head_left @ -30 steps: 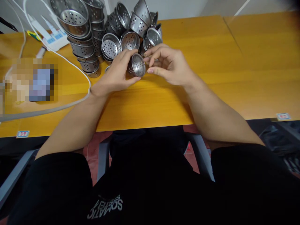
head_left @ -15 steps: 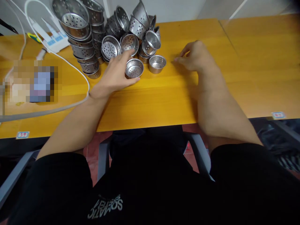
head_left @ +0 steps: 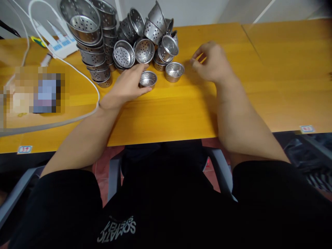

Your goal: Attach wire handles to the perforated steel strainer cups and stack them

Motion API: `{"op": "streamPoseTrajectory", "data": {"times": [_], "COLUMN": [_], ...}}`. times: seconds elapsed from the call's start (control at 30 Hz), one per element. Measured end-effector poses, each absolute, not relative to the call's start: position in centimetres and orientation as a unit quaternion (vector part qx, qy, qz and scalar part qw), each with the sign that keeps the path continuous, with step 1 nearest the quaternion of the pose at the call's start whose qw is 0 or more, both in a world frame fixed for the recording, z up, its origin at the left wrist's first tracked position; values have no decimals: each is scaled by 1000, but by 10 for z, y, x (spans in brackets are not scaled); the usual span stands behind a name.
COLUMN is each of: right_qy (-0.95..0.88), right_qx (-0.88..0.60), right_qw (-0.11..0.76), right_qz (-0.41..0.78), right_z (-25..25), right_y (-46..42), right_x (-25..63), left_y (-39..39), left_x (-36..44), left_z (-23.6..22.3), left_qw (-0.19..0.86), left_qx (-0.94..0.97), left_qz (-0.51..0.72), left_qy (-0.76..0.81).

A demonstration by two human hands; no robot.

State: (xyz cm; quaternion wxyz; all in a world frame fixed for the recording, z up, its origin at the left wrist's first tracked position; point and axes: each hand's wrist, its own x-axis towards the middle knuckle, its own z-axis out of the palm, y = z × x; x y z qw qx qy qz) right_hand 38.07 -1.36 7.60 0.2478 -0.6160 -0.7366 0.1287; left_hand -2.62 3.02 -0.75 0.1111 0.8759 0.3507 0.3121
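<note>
My left hand (head_left: 129,83) curves round a small perforated metal cup (head_left: 148,79), thumb at its near side and fingers at its far side. This cup sits upright on the table, its left part hidden by the hand. A second perforated cup (head_left: 174,72) stands upright a little to the right, touched by neither hand. Beyond it on the right, my right hand (head_left: 209,62) hovers over the table with fingers loosely bent, a gap between thumb and forefinger and nothing visible in them. Right behind the left hand are more such cups, among them one tilted toward me (head_left: 144,51).
Tall nested stacks of perforated cups (head_left: 97,58) rise at the left, beside a loose heap (head_left: 153,31) against the wall. A white cable (head_left: 90,81) loops past my left forearm. A power strip (head_left: 63,46) and a blurred-out patch (head_left: 46,92) lie farther left on the table (head_left: 166,117).
The cup at my left hand was tilted and is now upright on the table. My right hand has drawn away to the right, and the second cup now shows between the hands.
</note>
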Motion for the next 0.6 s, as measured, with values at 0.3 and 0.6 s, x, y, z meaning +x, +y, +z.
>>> {"op": "streamPoseTrajectory", "data": {"times": [0.3,0.6], "right_qy": [-869,-866], "right_qx": [-395,-314], "right_qw": [231,335], "right_qz": [186,198], "right_z": [46,53], "right_y": [-5,-29], "right_x": [360,329], "left_y": [24,9], "left_x": [-18,-9], "left_z": [-2,7], "left_qw": [100,120], "left_qx": [880,877], "left_qz": [314,348], "left_qy": [341,308]}}
